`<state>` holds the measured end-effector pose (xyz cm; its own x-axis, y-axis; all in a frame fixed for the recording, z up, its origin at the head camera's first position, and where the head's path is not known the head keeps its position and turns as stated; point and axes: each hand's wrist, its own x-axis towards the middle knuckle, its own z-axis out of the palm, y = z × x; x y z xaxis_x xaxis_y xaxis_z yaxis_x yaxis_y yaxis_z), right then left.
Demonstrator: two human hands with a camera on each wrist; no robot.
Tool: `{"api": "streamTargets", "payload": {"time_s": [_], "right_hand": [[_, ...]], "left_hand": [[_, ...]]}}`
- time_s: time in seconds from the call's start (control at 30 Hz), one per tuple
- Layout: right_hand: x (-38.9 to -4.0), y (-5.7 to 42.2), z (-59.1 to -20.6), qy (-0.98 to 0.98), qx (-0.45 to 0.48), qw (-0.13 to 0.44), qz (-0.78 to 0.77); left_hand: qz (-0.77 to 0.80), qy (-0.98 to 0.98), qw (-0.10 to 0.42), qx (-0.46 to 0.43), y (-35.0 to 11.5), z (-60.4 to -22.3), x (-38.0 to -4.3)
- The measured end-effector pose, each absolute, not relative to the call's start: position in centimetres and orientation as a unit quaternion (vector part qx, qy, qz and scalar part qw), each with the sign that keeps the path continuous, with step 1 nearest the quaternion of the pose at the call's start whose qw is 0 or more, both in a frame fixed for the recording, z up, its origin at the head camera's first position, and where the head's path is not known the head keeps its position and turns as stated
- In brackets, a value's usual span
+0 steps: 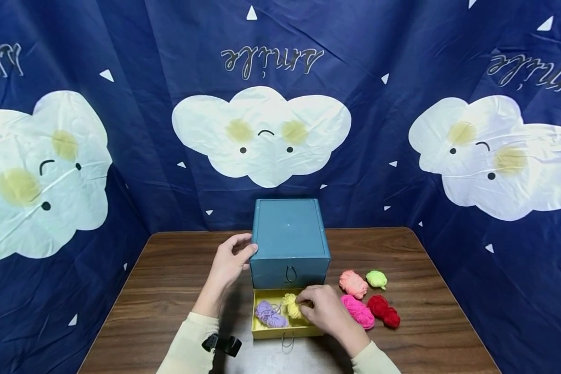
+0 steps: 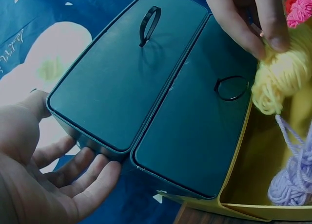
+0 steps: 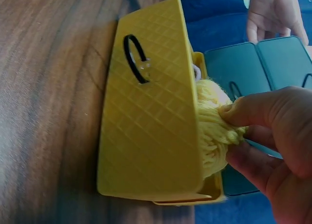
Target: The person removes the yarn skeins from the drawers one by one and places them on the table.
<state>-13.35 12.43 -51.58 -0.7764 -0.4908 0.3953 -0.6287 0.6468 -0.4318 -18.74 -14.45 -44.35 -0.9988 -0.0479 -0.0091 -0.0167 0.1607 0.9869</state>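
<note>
A teal drawer box [image 1: 287, 228] stands at the back of the wooden table, its yellow bottom drawer [image 1: 268, 334] pulled out towards me. My right hand [image 1: 324, 309] pinches a yellow yarn ball [image 3: 212, 131] between thumb and fingers at the drawer. In the same drawer, on the left, lies a purple yarn skein [image 1: 271, 315]. My left hand [image 1: 230, 259] rests against the left side of the box, its fingers loosely extended, as the left wrist view shows. The yellow yarn's underside is partly hidden by the drawer front in the right wrist view.
Right of the drawer lie a coral yarn ball [image 1: 352, 284], a light green one [image 1: 376, 279], a magenta one [image 1: 358, 311] and a red skein [image 1: 383, 310]. Black loop handles [image 2: 150, 27] stick out from the drawer fronts. A blue cloud-print curtain [image 1: 369, 208] encloses the table [image 1: 168, 291].
</note>
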Motion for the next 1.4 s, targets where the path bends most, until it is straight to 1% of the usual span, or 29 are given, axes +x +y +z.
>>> {"api": "streamTargets", "payload": {"time_s": [0.5,0.87,1.3,1.4], "right_hand": [[-12.3,15.7,-50.0,-0.887,0.296,0.188,0.300],[-11.4,18.4,-50.1,-0.889,0.257,0.208,0.316],[-10.5,20.5,-51.6,-0.906,0.231,0.236,0.266],[-10.1,20.9,-52.0,-0.911,0.219,0.226,0.267]], "left_hand": [[-0.672,-0.740,-0.009,0.029,-14.4,-44.3,-18.3],[-0.671,-0.742,-0.009,0.018,-14.3,-44.3,-18.6],[-0.668,-0.744,-0.006,0.028,-14.5,-44.6,-18.8],[-0.668,-0.743,-0.007,0.029,-14.5,-44.6,-19.0]]}}
